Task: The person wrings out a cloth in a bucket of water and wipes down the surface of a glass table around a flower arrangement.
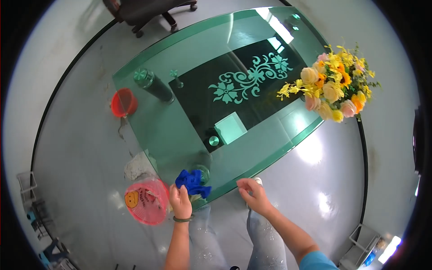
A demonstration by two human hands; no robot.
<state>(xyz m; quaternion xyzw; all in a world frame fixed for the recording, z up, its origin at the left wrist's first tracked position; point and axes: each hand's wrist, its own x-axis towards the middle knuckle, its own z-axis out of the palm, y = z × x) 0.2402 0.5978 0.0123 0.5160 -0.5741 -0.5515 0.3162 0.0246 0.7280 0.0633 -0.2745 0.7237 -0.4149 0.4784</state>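
My left hand [181, 203], with a bracelet at the wrist, pinches a crumpled blue cloth [192, 182] over the near left corner of the green glass table [168, 139]. Beneath the cloth a round table leg shows through the glass. Close to the table's near edge is my right hand [253, 194], fingers loosely bent and apart, with nothing in it. Whether it touches the glass I cannot tell. A pink basket [147, 201] lined with a plastic bag stands on the floor just left of my left hand.
A bouquet of yellow, pink and orange flowers [335, 85] stands at the table's right end. A red bucket [123, 102] is on the floor to the left. Behind the table is an office chair [150, 11]. A whitish bundle [139, 166] lies by the basket.
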